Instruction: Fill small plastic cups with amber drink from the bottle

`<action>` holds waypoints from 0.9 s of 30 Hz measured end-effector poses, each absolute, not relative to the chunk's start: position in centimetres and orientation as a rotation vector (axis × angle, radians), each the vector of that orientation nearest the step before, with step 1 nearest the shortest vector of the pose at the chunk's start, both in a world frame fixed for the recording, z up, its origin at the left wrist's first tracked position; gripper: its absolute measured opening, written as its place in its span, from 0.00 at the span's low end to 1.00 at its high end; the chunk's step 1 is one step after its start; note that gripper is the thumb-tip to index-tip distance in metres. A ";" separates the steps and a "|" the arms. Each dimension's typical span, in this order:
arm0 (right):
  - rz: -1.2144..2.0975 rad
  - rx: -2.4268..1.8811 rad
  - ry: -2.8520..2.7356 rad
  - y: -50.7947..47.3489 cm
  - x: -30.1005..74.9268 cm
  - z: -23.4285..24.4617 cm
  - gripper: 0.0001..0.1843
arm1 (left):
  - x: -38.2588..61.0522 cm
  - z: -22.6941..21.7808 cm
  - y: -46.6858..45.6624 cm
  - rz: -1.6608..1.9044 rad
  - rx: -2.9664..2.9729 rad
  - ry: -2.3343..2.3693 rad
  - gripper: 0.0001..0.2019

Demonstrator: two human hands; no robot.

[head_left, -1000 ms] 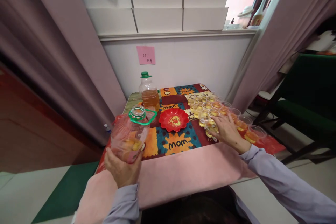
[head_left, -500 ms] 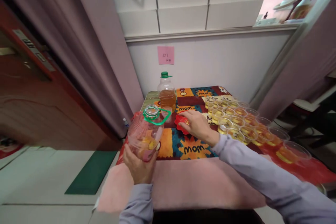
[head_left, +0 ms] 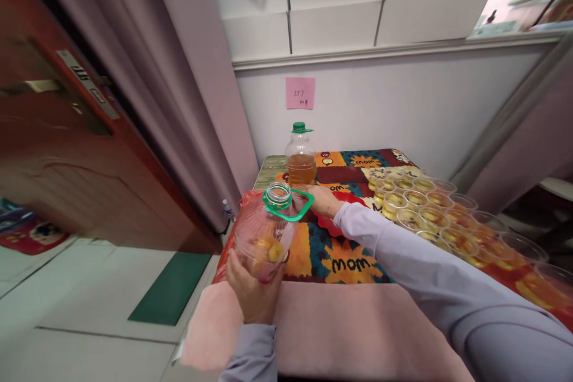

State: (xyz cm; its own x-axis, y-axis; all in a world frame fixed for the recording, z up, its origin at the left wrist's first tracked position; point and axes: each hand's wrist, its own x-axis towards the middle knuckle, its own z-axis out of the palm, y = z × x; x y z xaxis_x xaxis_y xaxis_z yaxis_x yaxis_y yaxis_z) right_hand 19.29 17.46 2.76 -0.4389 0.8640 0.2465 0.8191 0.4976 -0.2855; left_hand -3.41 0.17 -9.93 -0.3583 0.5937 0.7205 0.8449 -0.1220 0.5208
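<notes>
Open jug gripped low by the left hand, near the surface's left edge. The right hand is stretched behind the green handle; can't tell if anything's grasped. Probably a reaching step, so the jug should be kept steady.

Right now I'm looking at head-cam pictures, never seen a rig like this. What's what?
There's no machine: these are a person's bare hands, and one head-worn camera, looking forward and down, takes every picture. The left hand holds an uncapped clear plastic jug low on its body. The right hand reaches over a red plate; its fingertips are hidden, so its grip can't be told. On the "MOM"-printed tablecloth, a green-capped jug of amber liquid stands behind, and clear plastic cups with yellow contents cluster at right.
</notes>
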 end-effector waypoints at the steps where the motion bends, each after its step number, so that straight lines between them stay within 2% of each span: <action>1: 0.193 -1.392 -2.383 17.6 19.2 2.7 0.17 | -3.4 -9.8 0.1 -1.474 -1.610 -1.904 0.63; 9: 0.240 -1.418 -2.249 18.8 19.2 2.5 0.04 | -3.3 -9.6 0.1 -1.511 -1.608 -1.908 0.63; 16: 0.192 -1.334 -1.999 18.3 20.3 6.0 0.03 | -3.3 -9.6 0.1 -1.520 -1.605 -1.914 0.65; 21: 0.013 -1.193 -1.898 15.2 25.5 8.7 0.03 | -3.2 -9.2 0.3 -1.550 -1.609 -1.951 0.68; 24: -0.052 -1.261 -1.925 12.4 28.7 6.6 0.03 | -3.1 -9.1 0.4 -1.541 -1.610 -1.919 0.68; 27: 0.007 -1.531 -1.969 10.2 30.5 2.4 0.04 | -3.1 -9.0 0.3 -1.509 -1.653 -1.881 0.68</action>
